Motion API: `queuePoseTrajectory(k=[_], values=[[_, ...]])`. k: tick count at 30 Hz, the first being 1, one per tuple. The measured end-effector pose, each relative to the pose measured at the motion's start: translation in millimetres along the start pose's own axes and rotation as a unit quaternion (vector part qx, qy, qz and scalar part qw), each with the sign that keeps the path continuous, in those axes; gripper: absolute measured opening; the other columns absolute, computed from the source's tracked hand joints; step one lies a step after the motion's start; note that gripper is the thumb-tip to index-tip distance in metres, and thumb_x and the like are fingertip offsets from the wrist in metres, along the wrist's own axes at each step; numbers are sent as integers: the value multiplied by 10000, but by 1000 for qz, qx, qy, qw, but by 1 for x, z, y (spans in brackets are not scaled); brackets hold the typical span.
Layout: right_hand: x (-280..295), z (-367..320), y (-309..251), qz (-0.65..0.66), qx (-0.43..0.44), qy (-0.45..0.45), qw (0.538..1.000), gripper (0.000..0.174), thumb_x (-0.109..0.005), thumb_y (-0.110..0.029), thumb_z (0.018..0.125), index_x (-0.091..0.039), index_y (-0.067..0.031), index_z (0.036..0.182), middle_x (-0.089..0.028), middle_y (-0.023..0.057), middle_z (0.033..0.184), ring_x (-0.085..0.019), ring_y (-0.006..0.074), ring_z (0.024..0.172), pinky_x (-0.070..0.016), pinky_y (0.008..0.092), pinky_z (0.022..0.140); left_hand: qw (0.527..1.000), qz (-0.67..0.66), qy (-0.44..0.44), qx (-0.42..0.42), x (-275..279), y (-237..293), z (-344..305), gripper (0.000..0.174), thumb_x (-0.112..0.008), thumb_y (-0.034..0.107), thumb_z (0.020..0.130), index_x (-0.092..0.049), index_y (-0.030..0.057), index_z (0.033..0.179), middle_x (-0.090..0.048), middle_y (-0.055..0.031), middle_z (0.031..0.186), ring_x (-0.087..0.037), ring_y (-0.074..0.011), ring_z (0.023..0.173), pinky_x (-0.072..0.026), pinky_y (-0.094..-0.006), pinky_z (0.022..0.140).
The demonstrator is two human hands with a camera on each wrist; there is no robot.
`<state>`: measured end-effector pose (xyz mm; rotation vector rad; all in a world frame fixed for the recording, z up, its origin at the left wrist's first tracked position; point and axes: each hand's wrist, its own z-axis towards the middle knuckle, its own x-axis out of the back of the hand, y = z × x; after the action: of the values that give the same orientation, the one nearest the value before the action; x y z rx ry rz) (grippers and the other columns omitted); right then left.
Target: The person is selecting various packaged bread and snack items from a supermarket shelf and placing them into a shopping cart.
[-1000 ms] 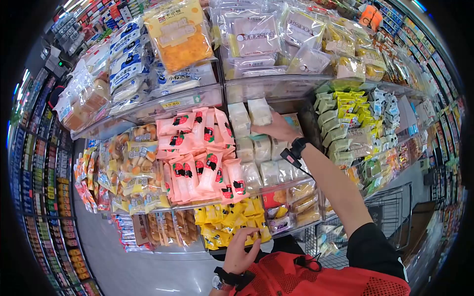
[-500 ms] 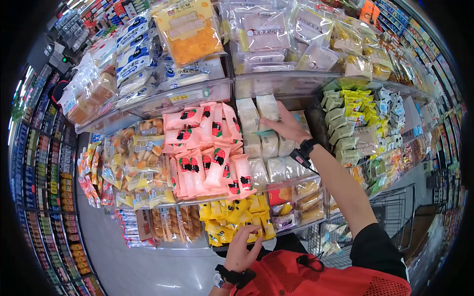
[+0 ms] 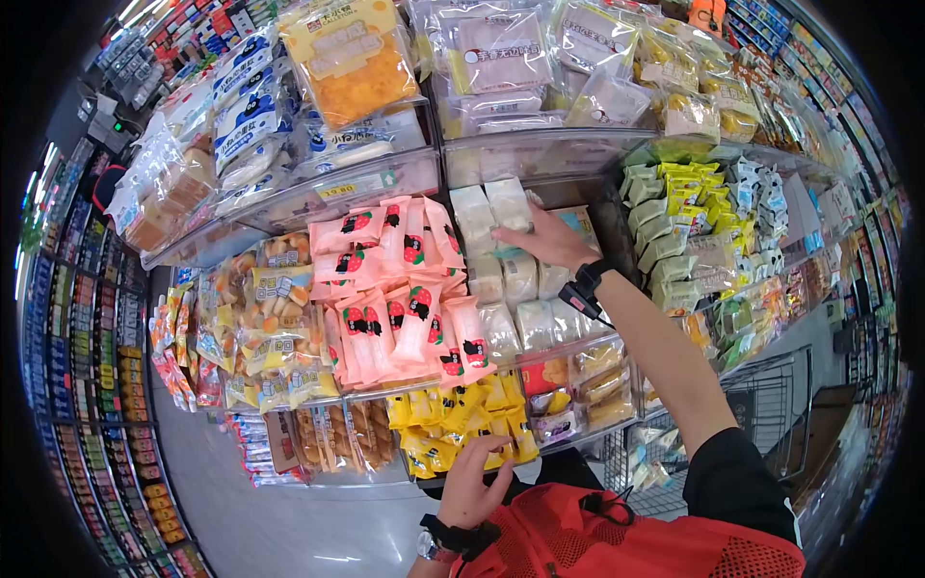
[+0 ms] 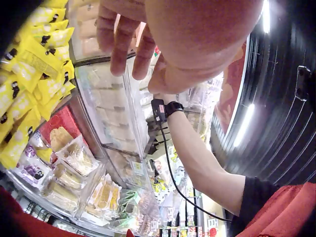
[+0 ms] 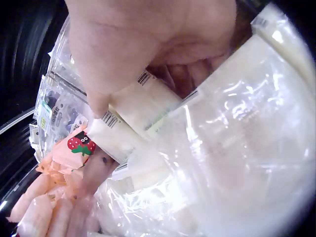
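My right hand reaches into the middle bin and grips a white wrapped packet in the back row. Its thumb lies at the near end and its fingers along the right side. In the right wrist view, the thumb rests by the barcode ends, while the fingers curl partly hidden behind the white packet. More white packets fill the rows in front. My left hand hovers loosely curled and holds nothing, near the yellow packets. In the left wrist view its fingers hang down.
Pink strawberry-print packets heap up left of the white ones. A clear shelf edge runs above the bin, under stacked bread bags. Green and yellow packets stand to the right. A wire cart is at lower right.
My right hand has shifted from across the front of the back-row packets to the right side of one. The head view has moved slightly. The left hand stays much the same.
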<state>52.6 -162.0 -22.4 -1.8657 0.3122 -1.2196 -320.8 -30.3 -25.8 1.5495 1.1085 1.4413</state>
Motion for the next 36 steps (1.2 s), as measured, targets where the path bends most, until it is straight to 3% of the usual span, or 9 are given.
queuePoseTrajectory(k=[5,10,15,18,19,23,27,29,36], values=[[-7,7,23,74,-3,16,997,876,-641,-665,879,-491,-14,1445,-561,214,1444,-537,326,1340,-404,399,1114,1000,7,6,-3,2,2,-1,364,-706,80,887,-607,58,1237,-648,-143,1119,-653,-286,1021,-515,-375,851],[-8,18,26,190,-45,81,977,904,-468,-721,950,-437,-12,1510,-410,209,1573,-406,305,1444,-328,400,1167,1000,16,6,-10,0,-1,-2,361,-703,74,886,-606,52,1233,-649,-143,1119,-651,-291,1022,-515,-378,849],[-12,13,6,179,-41,36,982,843,-511,-692,949,-560,10,1415,-608,174,1407,-554,270,1321,-396,370,1106,1000,16,-13,-8,-2,5,0,353,-706,62,882,-609,44,1220,-648,-141,1101,-647,-286,1020,-515,-374,849],[-9,15,12,149,-72,27,986,869,-512,-720,927,-572,3,1406,-603,182,1410,-553,281,1321,-398,365,1101,1000,20,-19,-10,-3,6,-2,349,-706,55,880,-611,44,1216,-650,-131,1103,-647,-272,1013,-514,-369,848],[-4,13,10,137,-83,-9,987,962,-485,-748,922,-462,27,1490,-505,217,1498,-461,310,1403,-317,382,1173,999,22,-28,-11,-4,7,-3,349,-706,55,880,-611,44,1216,-650,-131,1103,-647,-272,1013,-514,-369,848],[-4,12,9,133,-109,35,984,1045,-443,-779,909,-332,34,1556,-341,255,1603,-300,361,1507,-228,407,1229,999,27,-31,1,-8,8,-4,334,-713,40,875,-617,32,1194,-650,-160,1104,-647,-328,1011,-520,-394,893],[-8,5,5,149,-103,58,982,1017,-465,-766,911,-362,20,1548,-390,245,1577,-353,352,1480,-262,398,1209,999,34,-35,-1,-9,8,-5,334,-718,43,872,-620,31,1191,-653,-154,1101,-650,-321,1002,-522,-389,884],[-13,8,9,145,-59,67,985,962,-436,-772,908,-516,34,1427,-570,236,1428,-519,362,1356,-384,397,1118,999,35,-35,-3,-9,8,-5,333,-718,42,872,-620,31,1190,-653,-154,1103,-650,-321,1001,-523,-389,882],[-16,22,16,88,-66,39,993,952,-434,-767,906,-548,43,1393,-574,254,1415,-542,387,1323,-407,406,1102,998,44,-34,-5,-6,7,-5,332,-717,41,871,-620,32,1188,-655,-155,1105,-651,-323,1009,-525,-393,885]])
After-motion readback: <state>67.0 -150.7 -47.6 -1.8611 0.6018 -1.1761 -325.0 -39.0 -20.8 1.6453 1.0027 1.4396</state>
